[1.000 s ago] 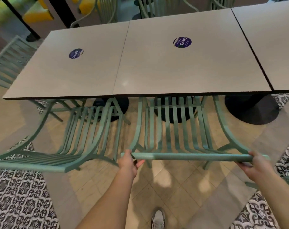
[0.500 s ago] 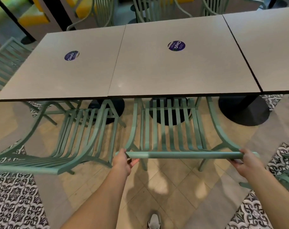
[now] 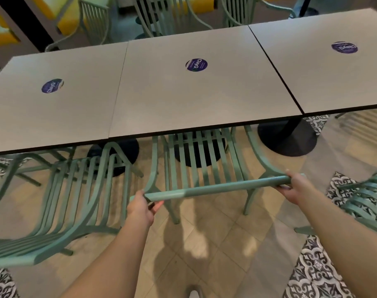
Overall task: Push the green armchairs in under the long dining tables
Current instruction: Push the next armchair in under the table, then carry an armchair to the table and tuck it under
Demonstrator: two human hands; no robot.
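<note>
A green slatted armchair [image 3: 213, 189] stands in front of me, its seat partly under the long grey dining table [image 3: 183, 100]. My left hand [image 3: 141, 208] grips the left end of its top back rail. My right hand [image 3: 296, 187] grips the right end of the same rail. A second green armchair [image 3: 60, 211] stands to the left, its front tucked under the table edge. At the right edge a third green armchair [image 3: 364, 203] shows only in part, out on the floor.
Black round table bases [image 3: 291, 138] stand under the tabletops. Purple round stickers [image 3: 196, 65] lie on each top. More green chairs [image 3: 159, 18] line the far side. The floor is beige tile with patterned black-and-white patches [image 3: 316, 269]. My shoe [image 3: 194, 293] is at the bottom.
The chair in my hands has slid further under the table, and the view has shifted right, so the third tabletop and the right-hand chair come more into sight. Both hands keep their grip.
</note>
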